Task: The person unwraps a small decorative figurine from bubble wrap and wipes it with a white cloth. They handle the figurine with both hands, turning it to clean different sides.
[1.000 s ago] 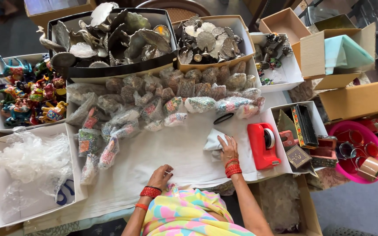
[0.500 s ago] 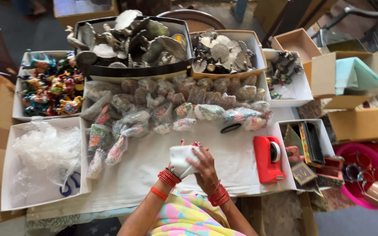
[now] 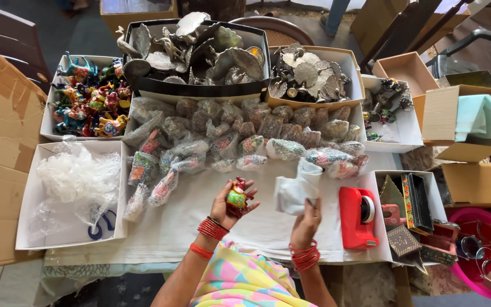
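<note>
Your left hand (image 3: 227, 206) is cupped palm-up over the white cloth (image 3: 200, 227), fingers curled around a small painted figurine (image 3: 237, 196) in red, green and yellow; its lower half sits in your palm, so you cannot make out its full shape. Your right hand (image 3: 306, 220) is closed on the lower edge of a crumpled white wrapper (image 3: 295, 187), which rises above your fingers and hides their tips. The two hands are near each other but apart, and the figurine does not touch the wrapper.

Just right of your right hand stands a red tape dispenser (image 3: 357, 217). Above your hands lie rows of small wrapped bundles (image 3: 245, 133); the wrapping blurs what is inside. To your left, a white box (image 3: 26, 227) holds loose clear plastic bags (image 3: 75, 176), with blue scissors handles (image 3: 100, 227) poking out from beneath, blades hidden. Further up, a white tray (image 3: 49, 122) holds more painted figurines, tangled together. A black tray (image 3: 200, 88) and a cardboard box (image 3: 350, 79) hold grey metal pieces, piled too thickly to tell apart. At the right edge, a pink tub (image 3: 487, 281) is cut off by the frame.
</note>
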